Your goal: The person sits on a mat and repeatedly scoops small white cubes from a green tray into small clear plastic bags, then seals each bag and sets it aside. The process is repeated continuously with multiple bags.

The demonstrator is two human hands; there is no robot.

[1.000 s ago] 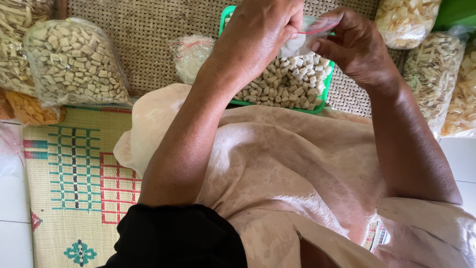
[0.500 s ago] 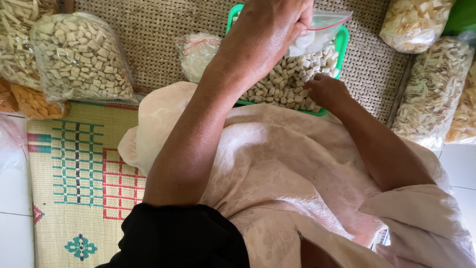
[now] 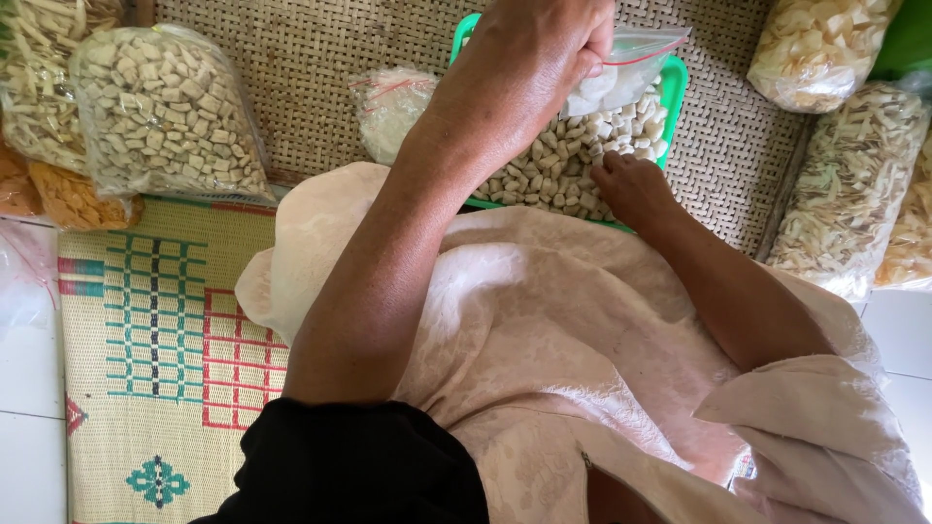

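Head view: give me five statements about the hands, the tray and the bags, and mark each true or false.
1. The left hand holds a small clear bag above the green tray. True.
2. The right hand rests in the pale snack pieces in the tray. True.
3. The tray is red. False: it is green.
4. The tray sits on a bare tiled floor. False: it sits on a woven mat.
5. A filled bag of pale cubes lies to the left of the tray. True.
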